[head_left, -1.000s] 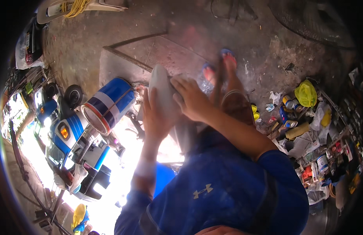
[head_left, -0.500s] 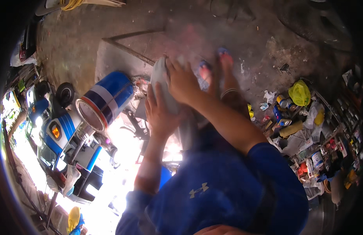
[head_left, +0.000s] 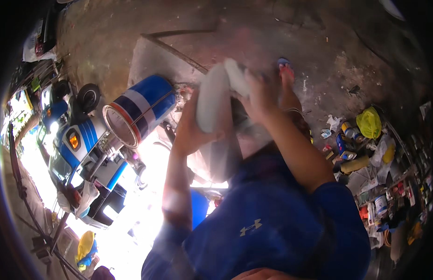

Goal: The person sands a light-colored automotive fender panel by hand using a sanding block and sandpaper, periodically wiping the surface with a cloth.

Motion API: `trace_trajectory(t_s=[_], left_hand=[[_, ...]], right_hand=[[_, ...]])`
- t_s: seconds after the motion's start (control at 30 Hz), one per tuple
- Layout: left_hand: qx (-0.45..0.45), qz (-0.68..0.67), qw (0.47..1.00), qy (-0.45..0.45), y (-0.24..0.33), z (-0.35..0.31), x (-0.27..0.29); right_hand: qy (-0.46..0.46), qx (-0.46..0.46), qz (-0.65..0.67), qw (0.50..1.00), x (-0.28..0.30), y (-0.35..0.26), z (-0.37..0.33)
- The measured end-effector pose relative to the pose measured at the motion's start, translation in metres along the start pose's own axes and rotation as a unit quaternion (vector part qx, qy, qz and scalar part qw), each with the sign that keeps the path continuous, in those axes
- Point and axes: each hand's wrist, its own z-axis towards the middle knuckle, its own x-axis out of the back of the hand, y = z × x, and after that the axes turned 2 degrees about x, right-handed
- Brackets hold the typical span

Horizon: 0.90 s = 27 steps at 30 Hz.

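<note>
A long, smooth grey panel [head_left: 212,100] with a rounded tip rises in front of me, its lower part running toward my lap. My left hand [head_left: 192,133] grips it along the left edge, thumb across its face. Just right of the tip, my right hand [head_left: 261,98] pinches a pale, flat oblong piece [head_left: 236,77]. That piece is smeared by motion, so its kind is unclear, and whether it touches the panel cannot be told.
A blue and white drum [head_left: 151,105] with an orange-edged end lies left of the panel. Behind it is a vehicle's blue and white bodywork [head_left: 76,140]. A cluttered rack [head_left: 380,186] and a yellow-green bag [head_left: 368,122] stand at the right. My foot [head_left: 285,72] rests on the stained floor.
My right hand has lifted off the panel's face and moved right with the pale piece. My left hand has shifted to the panel's left edge. The whole view has swung slightly.
</note>
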Motion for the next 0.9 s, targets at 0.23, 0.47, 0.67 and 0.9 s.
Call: trace_trajectory(t_s=[0.23,0.47,0.67,0.9], left_hand=[[0.013,-0.118,0.992,-0.048,-0.015,-0.005,0.017],[-0.031,-0.068,0.996,-0.050,-0.013,-0.006,0.019],[-0.035,-0.100,0.993,-0.057,-0.013,-0.003,0.007],[0.010,0.014,1.000,-0.002,0.027,-0.008,-0.027]], right_hand=[[-0.075,0.021,0.238,0.968,-0.003,0.006,-0.013],[-0.081,0.012,0.245,0.966,0.012,0.007,-0.017],[-0.070,0.034,0.197,0.977,0.018,0.006,-0.017],[-0.060,0.274,-0.318,0.906,0.070,0.029,0.003]])
